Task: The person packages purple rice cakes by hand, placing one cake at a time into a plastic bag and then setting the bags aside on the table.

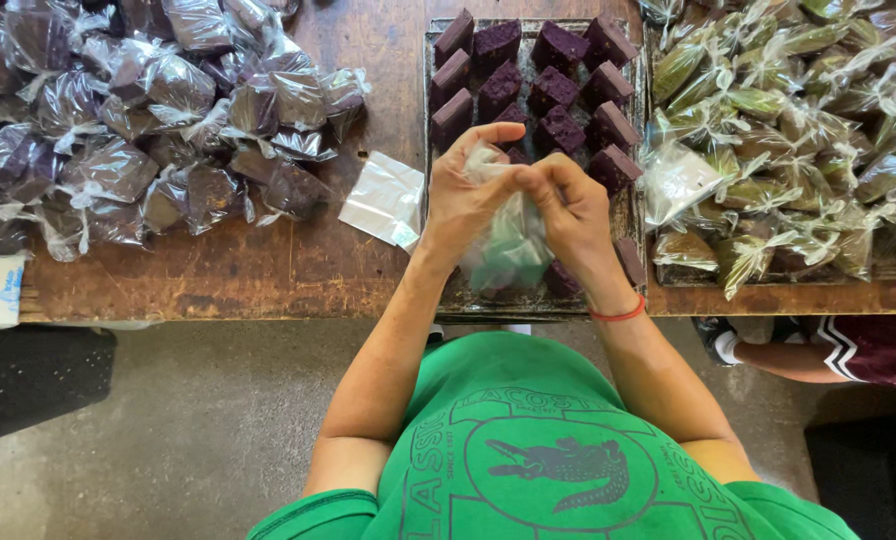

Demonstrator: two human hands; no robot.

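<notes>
My left hand [463,190] and my right hand [566,205] meet over a dark metal tray [630,215], both pinching the top of a small clear plastic bag [508,245] that hangs between them. Whether anything is inside the bag I cannot tell. The tray holds several purple cake squares [558,90], mostly at its far half. A red band circles my right wrist.
A heap of purple cakes wrapped in clear bags [138,120] lies at the left of the wooden table [268,270]. A flat empty bag [383,200] lies beside the tray. Wrapped green pieces [798,130] fill the right side. Another person's leg [818,355] shows below right.
</notes>
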